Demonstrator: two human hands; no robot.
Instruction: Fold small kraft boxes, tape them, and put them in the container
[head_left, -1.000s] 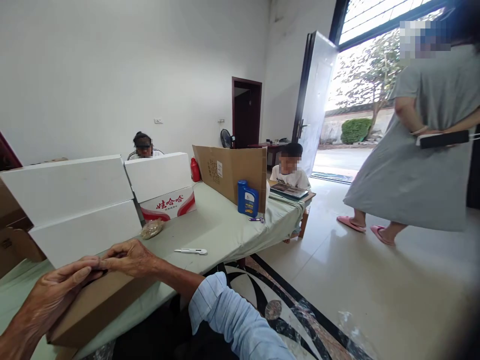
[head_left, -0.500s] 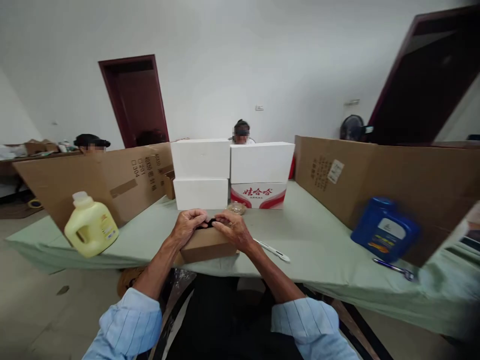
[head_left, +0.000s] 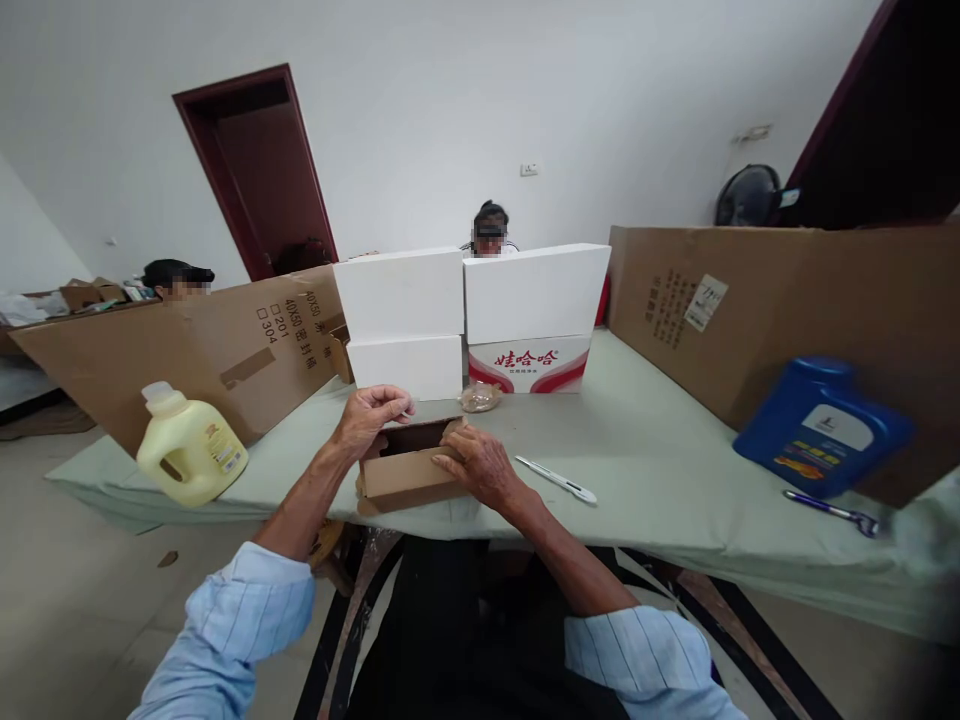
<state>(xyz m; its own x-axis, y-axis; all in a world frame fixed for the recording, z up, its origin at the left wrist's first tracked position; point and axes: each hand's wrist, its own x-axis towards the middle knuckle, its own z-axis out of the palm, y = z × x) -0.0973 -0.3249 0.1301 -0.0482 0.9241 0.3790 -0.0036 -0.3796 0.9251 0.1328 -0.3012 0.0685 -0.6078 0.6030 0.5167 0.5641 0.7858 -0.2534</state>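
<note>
A small brown cardboard box point(head_left: 412, 480) stands open-topped at the table's front edge, its inside dark. Over its left rear corner is my left hand point(head_left: 373, 415), fingers pinched together; what they hold, if anything, is too small to name. My right hand point(head_left: 480, 460) grips the box's right end, fingers over the rim. Just behind the box lies a clear roll of tape or wrapped item point(head_left: 480, 397). A white box cutter or pen-like tool point(head_left: 556, 480) rests to the right of my right hand.
White boxes point(head_left: 536, 300) are stacked behind. Cardboard panels point(head_left: 675, 330) flank the green-covered table point(head_left: 637, 420). A yellow jug point(head_left: 191, 450) is left; a blue jug point(head_left: 821, 430) and purple pen point(head_left: 829, 510) are right. Two people sit beyond the panels and boxes.
My hands have moved apart, and the small box's opening now shows between them. My right hand has moved onto the box's right end. The camera view has shifted.
</note>
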